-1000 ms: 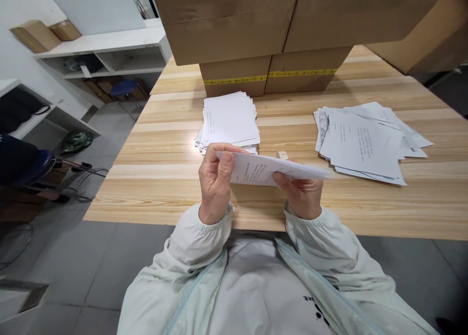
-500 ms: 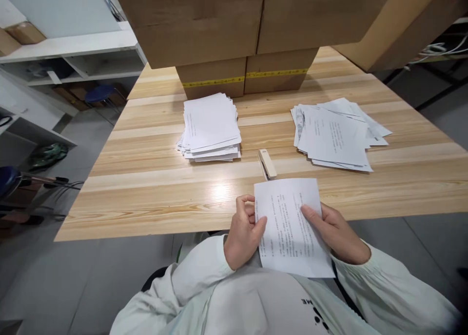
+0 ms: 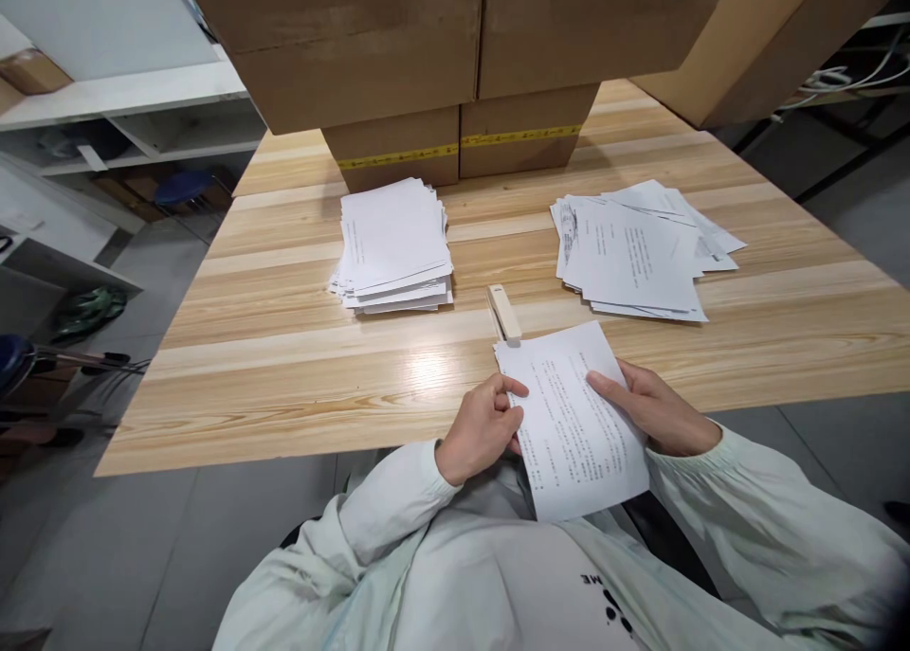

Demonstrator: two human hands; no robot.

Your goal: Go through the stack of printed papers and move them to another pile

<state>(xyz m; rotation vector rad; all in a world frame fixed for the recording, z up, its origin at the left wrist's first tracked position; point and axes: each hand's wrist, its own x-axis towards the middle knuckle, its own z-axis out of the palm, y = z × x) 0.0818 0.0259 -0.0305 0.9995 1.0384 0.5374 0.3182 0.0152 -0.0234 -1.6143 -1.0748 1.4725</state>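
Observation:
Printed paper sheets (image 3: 569, 433) are held tilted over the table's front edge, with their far left corner close against the stapler. My left hand (image 3: 487, 425) pinches the left edge of the sheets, its fingers curled. On the right edge, my right hand (image 3: 658, 406) grips them with the thumb on top and the other fingers underneath, hidden. A cream stapler (image 3: 504, 314) lies on the wooden table just beyond the sheets. Whether the paper's corner sits inside the stapler's jaw I cannot tell.
A thick stack of papers (image 3: 395, 244) stands at the left on the table (image 3: 284, 348). A looser, fanned pile of printed sheets (image 3: 640, 253) lies at the right. Cardboard boxes (image 3: 391, 149) with yellow tape rise at the back; another large box (image 3: 739, 45) stands behind right.
The sheets have turned and moved forward, bringing their far left corner up to the stapler. My left hand has shifted a little along the left edge. The camera view has shifted slightly.

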